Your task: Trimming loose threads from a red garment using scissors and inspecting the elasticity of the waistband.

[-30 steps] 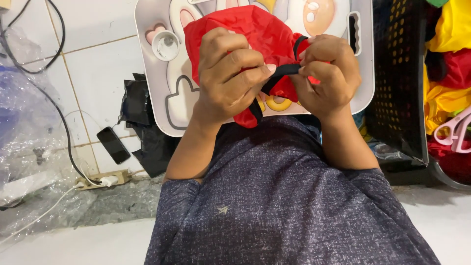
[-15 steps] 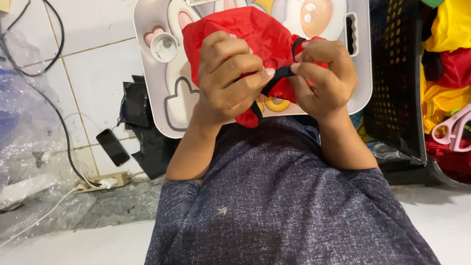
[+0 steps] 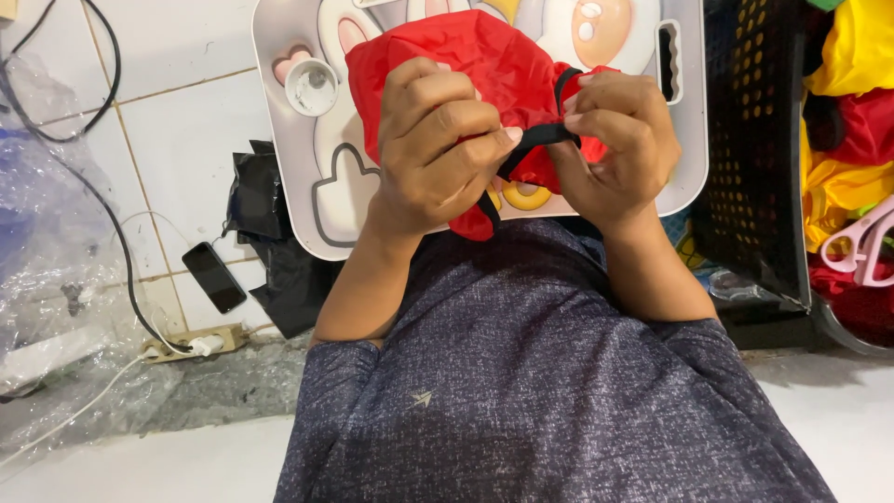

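At the right edge of the frame, a black perforated basket [image 3: 754,149] is standing beside a heap of yellow and red fabric [image 3: 852,102], with a pink plastic hanger [image 3: 861,247] lying on the heap; whether the fabric is sitting inside a container cannot be told. At the top centre, a grey cartoon-printed tray [image 3: 298,177] is holding a small round white cup [image 3: 310,87] in its upper left recess.

In front of the tray, near the middle of the frame, the red fabric pouch [image 3: 466,61] is being held between both hands. The left hand [image 3: 438,140] is closing around the pouch's near side, fingers curled over the cloth. The right hand [image 3: 615,140] is pinching the black strap [image 3: 538,138] that is running across the pouch, fingertips pressed together on it. The hands are sitting close together, nearly touching.

At the lower left, a black phone [image 3: 214,277] is lying on the white tiled floor [image 3: 177,121], near a power strip [image 3: 191,343].
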